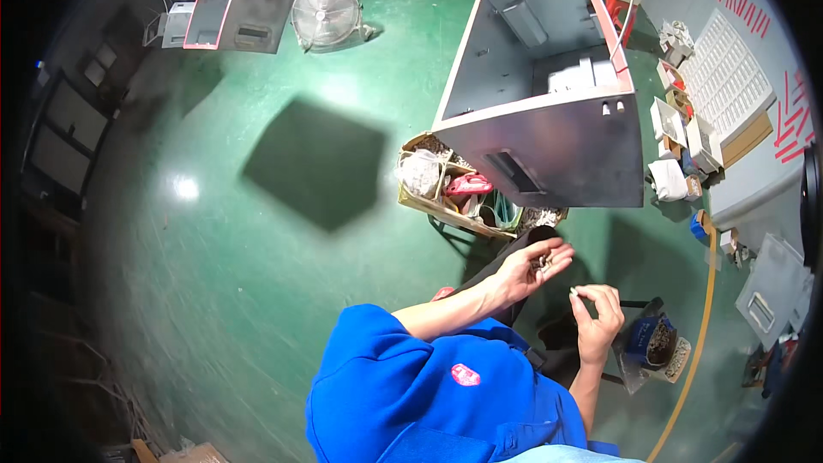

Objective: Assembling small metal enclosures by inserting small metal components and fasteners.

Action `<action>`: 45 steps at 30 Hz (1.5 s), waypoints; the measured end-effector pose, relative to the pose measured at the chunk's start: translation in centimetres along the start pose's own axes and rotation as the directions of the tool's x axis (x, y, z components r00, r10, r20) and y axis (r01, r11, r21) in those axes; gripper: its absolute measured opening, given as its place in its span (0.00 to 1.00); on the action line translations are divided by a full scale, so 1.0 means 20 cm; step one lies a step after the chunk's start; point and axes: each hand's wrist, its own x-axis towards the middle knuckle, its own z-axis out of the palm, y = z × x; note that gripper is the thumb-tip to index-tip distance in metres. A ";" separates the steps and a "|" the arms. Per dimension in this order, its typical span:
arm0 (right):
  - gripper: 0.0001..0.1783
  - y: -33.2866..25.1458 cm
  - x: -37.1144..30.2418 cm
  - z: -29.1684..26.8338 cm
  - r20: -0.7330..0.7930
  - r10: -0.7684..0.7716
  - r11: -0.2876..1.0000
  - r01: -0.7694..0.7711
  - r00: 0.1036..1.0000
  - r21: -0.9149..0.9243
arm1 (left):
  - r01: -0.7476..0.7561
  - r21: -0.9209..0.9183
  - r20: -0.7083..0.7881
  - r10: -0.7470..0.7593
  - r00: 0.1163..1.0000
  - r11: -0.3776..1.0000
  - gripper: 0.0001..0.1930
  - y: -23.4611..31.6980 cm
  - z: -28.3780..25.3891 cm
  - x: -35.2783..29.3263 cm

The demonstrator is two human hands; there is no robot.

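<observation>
Small pieces [540,265] were cradled in the left hand [519,276], its palm turned up and its fingers loosely spread, and there, just beside it, one pale piece [574,292] was pinched between the thumb and fingertips of the right hand [600,319]! What the pieces were made of could not be told. The two hands were held near each other but apart, in front of the blue top [386,394]. Beyond them, the big grey cabinet [587,154] was seen with its open side framed by a pinkish rim, a slot cut in its near panel, and white items [583,75] lodged inside. Close by its lower left, a carton [459,219] was packed with a white bag [420,173] and a red object [470,184]. Over to the right of the right hand, a blue tub [639,339] was filled with small bits. Across the green floor [197,266], a round fan [326,15] was stationed, with a second cabinet [267,13] placed beside it, and a yellow line [699,334] was marked on the right.
</observation>
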 end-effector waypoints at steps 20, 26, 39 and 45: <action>0.15 -0.10 0.04 0.08 0.178 -0.043 0.983 0.073 0.983 -0.170 | 0.157 0.062 0.225 -0.167 0.960 0.986 0.23 -0.12 0.03 -0.07; 0.13 -0.06 -0.01 0.14 0.281 -0.010 0.949 0.098 0.960 -0.300 | 0.241 0.064 0.211 -0.249 0.945 0.968 0.21 -0.20 -0.03 -0.05; 0.10 -0.03 -0.06 0.20 0.222 -0.069 0.918 0.149 0.973 -0.367 | 0.278 0.149 0.114 -0.296 0.949 0.949 0.20 -0.18 -0.05 -0.07; 0.04 0.04 -0.09 0.18 0.145 -0.111 0.918 0.158 0.983 -0.365 | 0.240 0.294 0.199 -0.305 0.931 0.925 0.23 -0.18 0.00 -0.09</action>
